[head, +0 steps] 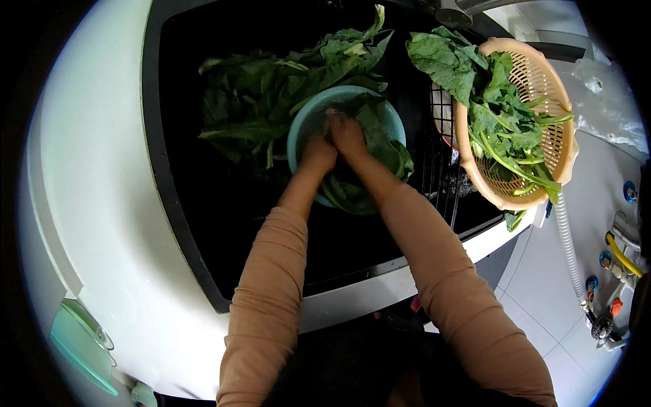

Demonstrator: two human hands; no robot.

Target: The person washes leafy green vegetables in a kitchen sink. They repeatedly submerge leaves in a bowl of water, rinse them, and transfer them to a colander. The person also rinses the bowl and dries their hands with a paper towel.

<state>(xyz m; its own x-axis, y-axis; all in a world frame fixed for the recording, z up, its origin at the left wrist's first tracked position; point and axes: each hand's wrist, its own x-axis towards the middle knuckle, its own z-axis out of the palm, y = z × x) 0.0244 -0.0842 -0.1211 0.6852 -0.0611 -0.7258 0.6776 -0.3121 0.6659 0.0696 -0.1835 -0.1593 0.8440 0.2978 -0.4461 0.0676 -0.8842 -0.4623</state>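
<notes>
Both hands are down inside a round light-blue basin point(399, 122), close together. My left hand point(319, 153) is at the basin's left middle, and my right hand point(347, 133) reaches slightly farther in. Their fingers are blurred and partly hidden, so what they hold is unclear. Dark green leaves point(379, 132) fill the basin's right side and hang over its near right rim. Behind and left of the basin, a large heap of leafy greens point(264, 102) lies in the black sink point(203, 219).
A peach plastic colander point(562, 86) with leafy greens point(513, 132) stands at the right, beside a black wire rack point(441, 109). A faucet point(454, 14) juts in above. White counter point(107, 178) borders the sink's left. A ribbed hose point(567, 244) and pipe valves point(605, 262) are at far right.
</notes>
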